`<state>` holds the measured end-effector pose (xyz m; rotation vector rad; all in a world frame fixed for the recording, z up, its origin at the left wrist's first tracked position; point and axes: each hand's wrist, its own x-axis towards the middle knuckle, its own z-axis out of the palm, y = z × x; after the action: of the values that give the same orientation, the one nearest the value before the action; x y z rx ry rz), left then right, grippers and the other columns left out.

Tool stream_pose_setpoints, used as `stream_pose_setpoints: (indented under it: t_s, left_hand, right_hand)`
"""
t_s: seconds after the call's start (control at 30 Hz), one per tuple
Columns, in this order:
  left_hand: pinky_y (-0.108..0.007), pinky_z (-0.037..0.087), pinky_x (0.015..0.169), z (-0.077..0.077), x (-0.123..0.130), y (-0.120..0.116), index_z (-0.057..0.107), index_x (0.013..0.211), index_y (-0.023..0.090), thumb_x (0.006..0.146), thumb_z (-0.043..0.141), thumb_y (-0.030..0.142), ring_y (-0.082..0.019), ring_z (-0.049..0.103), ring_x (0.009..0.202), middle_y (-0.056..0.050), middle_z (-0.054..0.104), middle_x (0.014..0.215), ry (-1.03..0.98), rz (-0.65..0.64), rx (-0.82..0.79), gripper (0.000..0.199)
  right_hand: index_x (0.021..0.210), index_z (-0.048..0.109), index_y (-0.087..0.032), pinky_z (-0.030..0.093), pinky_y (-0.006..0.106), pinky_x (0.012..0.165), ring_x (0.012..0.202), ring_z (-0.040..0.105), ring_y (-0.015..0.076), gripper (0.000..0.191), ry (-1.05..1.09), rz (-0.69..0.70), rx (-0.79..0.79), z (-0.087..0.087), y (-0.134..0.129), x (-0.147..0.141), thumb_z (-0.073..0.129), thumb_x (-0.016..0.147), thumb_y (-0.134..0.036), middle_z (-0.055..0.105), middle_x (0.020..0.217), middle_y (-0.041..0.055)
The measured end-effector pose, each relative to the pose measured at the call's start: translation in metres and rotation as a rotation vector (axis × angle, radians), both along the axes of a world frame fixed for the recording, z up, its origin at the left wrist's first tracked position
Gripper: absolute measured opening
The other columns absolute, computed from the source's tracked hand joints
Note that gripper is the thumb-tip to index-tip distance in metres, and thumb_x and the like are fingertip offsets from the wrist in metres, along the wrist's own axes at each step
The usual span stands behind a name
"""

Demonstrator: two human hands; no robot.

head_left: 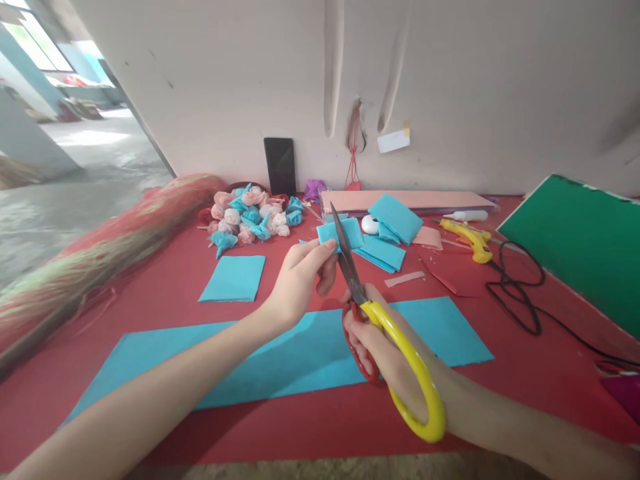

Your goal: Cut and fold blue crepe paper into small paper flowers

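Pinched in my left hand (303, 277) is a small folded piece of blue crepe paper (353, 232), held up above the table. My right hand (370, 333) grips a pair of scissors (350, 267) with one yellow and one red handle. The blades point up and away and cross the blue piece close to my left fingertips. Below both hands a long strip of blue crepe paper (300, 360) lies flat. A folded blue square (234, 279) rests left of my left hand, and more folded blue paper (383, 252) lies beyond the scissors.
Pink and blue paper flowers (250, 217) are heaped at the back left, beside a leaning phone (281, 165). A yellow glue gun (470, 240) with a black cord (530, 300) lies right, near a green board (580, 247). Red-tinted fibre bundles (100, 273) line the left edge.
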<state>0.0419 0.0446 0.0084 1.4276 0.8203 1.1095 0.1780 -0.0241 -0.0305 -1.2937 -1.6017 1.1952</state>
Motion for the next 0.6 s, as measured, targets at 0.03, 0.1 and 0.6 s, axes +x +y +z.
stream_pose_setpoints:
  t_s: [0.03,0.1,0.6]
  left_hand:
    - [-0.024,0.030,0.043,0.000,0.000,0.000,0.036,0.049,0.018,0.086,0.041,0.028,-0.007,0.038,0.036,0.005,0.038,0.036,0.007,-0.005,-0.006,0.039]
    - [-0.024,0.028,0.042,0.001,0.000,-0.001,0.035,0.047,0.018,0.085,0.042,0.029,-0.007,0.038,0.036,0.005,0.038,0.036,0.020,-0.016,-0.016,0.041]
    - [-0.023,0.034,0.047,-0.001,0.002,0.001,0.037,0.046,0.017,0.089,0.039,0.035,-0.008,0.040,0.040,0.003,0.040,0.040,0.105,0.068,0.028,0.047]
  right_hand:
    - [0.083,0.040,-0.020,0.028,0.020,0.039,0.041,0.037,0.0069,0.012,0.003,0.002,0.001,-0.002,0.001,0.000,0.038,0.089,-0.031,0.043,0.061,-0.0049]
    - [0.082,0.040,-0.020,0.029,0.020,0.039,0.041,0.037,0.0073,0.014,0.007,0.001,0.006,-0.004,0.002,0.001,0.039,0.089,-0.032,0.043,0.059,-0.0050]
    - [0.081,0.037,-0.021,0.024,0.020,0.034,0.032,0.024,0.0050,0.022,-0.003,-0.008,0.016,0.009,0.002,-0.002,0.033,0.094,-0.039,0.027,0.053,-0.0089]
